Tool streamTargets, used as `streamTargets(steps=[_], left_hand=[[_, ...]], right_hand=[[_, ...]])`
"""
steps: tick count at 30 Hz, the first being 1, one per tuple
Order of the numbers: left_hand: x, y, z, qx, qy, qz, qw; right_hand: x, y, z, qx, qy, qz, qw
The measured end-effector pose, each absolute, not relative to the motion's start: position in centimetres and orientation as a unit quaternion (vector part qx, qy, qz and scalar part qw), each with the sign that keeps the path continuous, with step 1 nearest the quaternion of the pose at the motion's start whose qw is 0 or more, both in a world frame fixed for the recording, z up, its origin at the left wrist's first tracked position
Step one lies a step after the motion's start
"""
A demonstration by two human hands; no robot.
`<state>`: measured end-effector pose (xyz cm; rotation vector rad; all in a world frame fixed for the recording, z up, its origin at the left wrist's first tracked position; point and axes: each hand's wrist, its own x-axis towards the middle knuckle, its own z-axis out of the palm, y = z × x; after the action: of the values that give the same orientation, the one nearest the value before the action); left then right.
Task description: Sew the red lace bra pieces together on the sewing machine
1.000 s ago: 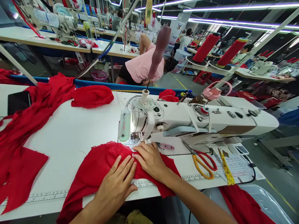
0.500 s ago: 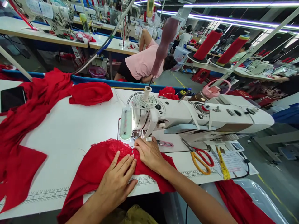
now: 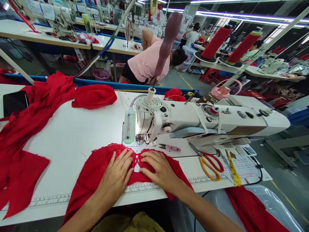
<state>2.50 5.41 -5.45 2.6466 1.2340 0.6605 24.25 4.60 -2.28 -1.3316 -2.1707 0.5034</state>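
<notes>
A red lace-edged garment piece (image 3: 96, 167) lies on the white table (image 3: 79, 135) in front of the sewing machine (image 3: 193, 120). My left hand (image 3: 116, 177) rests flat on it, fingers stretched toward the machine's needle area. My right hand (image 3: 160, 169) lies flat on the fabric just to the right, fingers pointing left. Between the two hands a small criss-cross strap detail (image 3: 137, 160) of the garment shows. Both hands press the cloth and grip nothing.
Thread snips (image 3: 170, 148), orange-handled scissors (image 3: 209, 164) and a yellow tape measure (image 3: 233, 169) lie right of my hands. Red fabric heaps (image 3: 43, 103) cover the table's left side beside a dark tablet (image 3: 14, 101). A person in pink (image 3: 149, 62) bends over behind.
Both hands slid back from the needle toward me, drawing the red garment along. They have spread apart, exposing the criss-cross strap between them.
</notes>
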Motion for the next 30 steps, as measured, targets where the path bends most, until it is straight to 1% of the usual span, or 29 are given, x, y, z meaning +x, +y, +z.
streamTargets(steps=[4,9,14,30], left_hand=[[2.08,5.48,-5.49,0.888,0.401,0.217,0.066],[1.82,5.67,-5.48,0.896,0.394,0.203,0.04],[1.85,5.64,-5.35,0.894,0.394,0.214,0.021],[1.9,5.74,-5.07,0.897,0.394,0.197,0.047]], right_hand=[[24.45,4.53,-1.75,-0.5,-0.809,0.186,0.247],[24.5,4.46,-2.03,-0.492,-0.82,0.169,0.237],[24.65,4.49,-1.98,-0.489,-0.822,0.179,0.232],[24.88,4.17,-1.35,-0.485,-0.831,0.183,0.202]])
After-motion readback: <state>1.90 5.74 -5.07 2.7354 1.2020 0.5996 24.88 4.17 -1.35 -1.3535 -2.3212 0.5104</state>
